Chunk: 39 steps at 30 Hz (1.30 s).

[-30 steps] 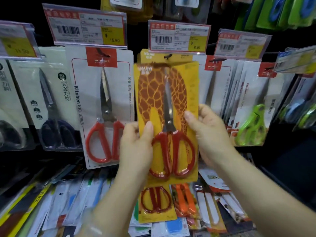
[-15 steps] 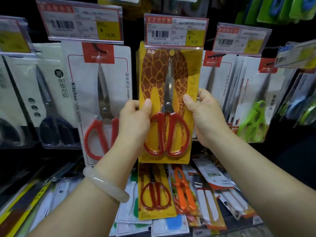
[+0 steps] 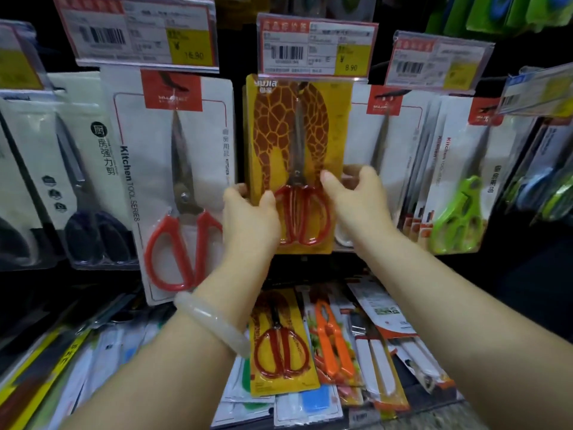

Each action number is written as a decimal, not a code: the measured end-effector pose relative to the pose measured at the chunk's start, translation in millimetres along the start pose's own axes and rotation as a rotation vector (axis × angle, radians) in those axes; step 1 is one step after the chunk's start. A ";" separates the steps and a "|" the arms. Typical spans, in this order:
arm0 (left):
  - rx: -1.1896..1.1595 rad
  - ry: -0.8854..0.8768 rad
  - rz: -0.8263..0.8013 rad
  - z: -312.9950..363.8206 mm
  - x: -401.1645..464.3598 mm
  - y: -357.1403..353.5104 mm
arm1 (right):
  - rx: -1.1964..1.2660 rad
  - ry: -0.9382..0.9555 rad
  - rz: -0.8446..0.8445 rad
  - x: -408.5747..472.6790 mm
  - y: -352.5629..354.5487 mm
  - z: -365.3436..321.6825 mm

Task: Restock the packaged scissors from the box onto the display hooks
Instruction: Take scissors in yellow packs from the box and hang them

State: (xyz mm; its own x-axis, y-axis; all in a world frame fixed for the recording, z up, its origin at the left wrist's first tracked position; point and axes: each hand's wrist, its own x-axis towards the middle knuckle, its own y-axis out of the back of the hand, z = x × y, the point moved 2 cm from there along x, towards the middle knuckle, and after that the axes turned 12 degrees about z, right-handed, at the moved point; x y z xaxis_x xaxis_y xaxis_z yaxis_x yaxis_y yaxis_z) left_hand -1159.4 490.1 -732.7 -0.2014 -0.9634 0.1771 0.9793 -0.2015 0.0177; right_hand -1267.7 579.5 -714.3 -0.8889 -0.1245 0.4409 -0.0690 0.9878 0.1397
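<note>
Gripping the yellow giraffe-print scissors pack (image 3: 297, 162) by its lower edges under the 8.90 price tag (image 3: 316, 46), left hand (image 3: 251, 218) and right hand (image 3: 356, 206) could release before the hidden hook catches, dropping it.

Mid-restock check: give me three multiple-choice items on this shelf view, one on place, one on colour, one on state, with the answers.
1. The giraffe-print scissors pack in the hands hangs under which price tag?
A. 16.90
B. 8.90
C. no tag

2. What colour are that pack's scissor handles?
A. red
B. green
C. blue

3. How is the pack held?
A. left hand only
B. right hand only
C. both hands

Answers: 1 B, its top sits just below the 8.90 tag. 2 A, red loops show between the hands. 3 C, the left hand and right hand grip its two sides.
</note>
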 end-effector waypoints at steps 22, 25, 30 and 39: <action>0.433 0.355 -1.001 -149.5 -370.5 -131.3 | -1.156 -0.524 -0.290 -150.8 413.7 297.6; 0.456 0.331 -1.049 -161.5 -400.7 -149.2 | -1.241 -0.458 -0.178 -141.9 449.4 315.6; 0.571 0.332 -1.132 -170.6 -436.1 -171.1 | -1.393 -0.351 -0.035 -125.5 484.0 340.4; 0.606 0.465 -1.130 -190.8 -459.3 -182.2 | -1.362 -0.263 -0.116 -128.2 498.8 372.4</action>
State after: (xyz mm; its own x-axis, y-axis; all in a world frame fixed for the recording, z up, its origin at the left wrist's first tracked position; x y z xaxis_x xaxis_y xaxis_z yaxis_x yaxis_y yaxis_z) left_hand -1248.9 935.5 -1005.1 -0.7607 -0.3209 -0.5642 0.1083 -0.9198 0.3770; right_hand -1356.9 1123.0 -1031.3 -0.9771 -0.0269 0.2113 0.2083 0.0862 0.9743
